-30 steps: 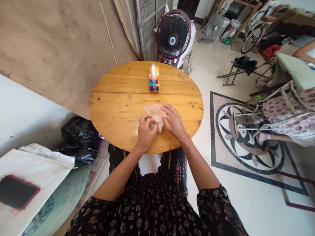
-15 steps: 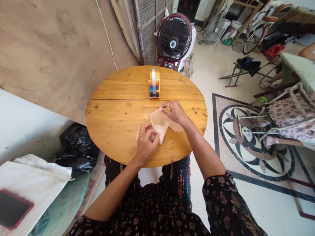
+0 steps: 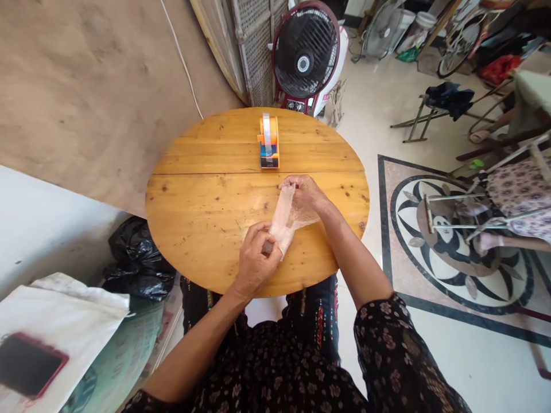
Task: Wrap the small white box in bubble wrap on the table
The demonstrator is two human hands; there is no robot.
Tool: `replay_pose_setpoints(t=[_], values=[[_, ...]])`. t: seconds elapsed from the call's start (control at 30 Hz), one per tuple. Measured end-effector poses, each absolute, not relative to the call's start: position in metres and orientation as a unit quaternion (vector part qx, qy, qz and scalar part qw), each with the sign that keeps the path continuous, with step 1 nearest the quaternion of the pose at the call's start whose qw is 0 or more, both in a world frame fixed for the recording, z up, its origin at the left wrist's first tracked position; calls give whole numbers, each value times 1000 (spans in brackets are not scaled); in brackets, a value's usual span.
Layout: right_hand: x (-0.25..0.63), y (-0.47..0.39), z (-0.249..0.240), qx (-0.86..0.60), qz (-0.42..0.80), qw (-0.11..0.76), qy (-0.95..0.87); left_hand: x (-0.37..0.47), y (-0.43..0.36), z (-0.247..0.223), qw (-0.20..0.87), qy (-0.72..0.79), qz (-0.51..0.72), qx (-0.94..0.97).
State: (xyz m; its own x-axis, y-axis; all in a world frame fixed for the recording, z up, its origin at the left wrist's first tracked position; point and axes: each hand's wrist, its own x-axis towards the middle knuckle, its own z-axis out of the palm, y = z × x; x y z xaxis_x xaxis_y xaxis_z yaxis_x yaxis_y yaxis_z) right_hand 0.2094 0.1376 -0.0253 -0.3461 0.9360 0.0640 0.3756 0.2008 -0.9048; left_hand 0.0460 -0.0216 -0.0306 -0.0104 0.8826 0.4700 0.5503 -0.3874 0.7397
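Film [image 3: 282, 221], thin, pale and translucent, was held between a person's two bare hands, low over the near half of an oval wooden table [image 3: 198, 218], a little right of its middle. Judging by its shape, it was only partly folded. Done so far, it seemed, was one long strip doubled over and drawn out between the hands, and a lower end bunched into a thicker wad. Left undone was the right-hand part, a loose flap that spread out under the right wrist, neither tucked nor flattened. No tape could be seen on any of it.

The left hand [image 3: 258, 255] pinched the lower end between thumb and fingers, its grip closed on the bunched layers. The right hand [image 3: 306, 194], farther from the body, had the strip's upper end caught at its fingertips, the wrist bent over the flap.

The film looked whitish with a faint pink cast, the wood's warmth showing through. Its surface was creased, and the flap had a fine, bumpy texture, perhaps that of bubble wrap. Whether anything lay inside the bunched end could not be told.

Near the table's far edge, well apart from both hands, stood an orange and blue tape dispenser [image 3: 269, 143] with a clear strip over its reel.
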Motion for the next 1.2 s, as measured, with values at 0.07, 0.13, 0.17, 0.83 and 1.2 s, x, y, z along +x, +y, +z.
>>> replay_pose_setpoints(t=[0.07, 0.13, 0.17, 0.83, 1.2], values=[[207, 139, -25, -452, 448, 312, -706, 48, -27, -30, 164, 528, 472, 687], [205, 140, -23, -437, 464, 296, -712, 49, -31, -30, 157, 532, 466, 689], [205, 140, -22, -433, 469, 290, -713, 49, -31, -30, 152, 532, 462, 693], [290, 84, 29, -439, 337, 285, -783, 32, 23, -3, 225, 356, 226, 878], [294, 73, 8, -404, 236, 164, -868, 33, 24, 1, 217, 357, 229, 879]])
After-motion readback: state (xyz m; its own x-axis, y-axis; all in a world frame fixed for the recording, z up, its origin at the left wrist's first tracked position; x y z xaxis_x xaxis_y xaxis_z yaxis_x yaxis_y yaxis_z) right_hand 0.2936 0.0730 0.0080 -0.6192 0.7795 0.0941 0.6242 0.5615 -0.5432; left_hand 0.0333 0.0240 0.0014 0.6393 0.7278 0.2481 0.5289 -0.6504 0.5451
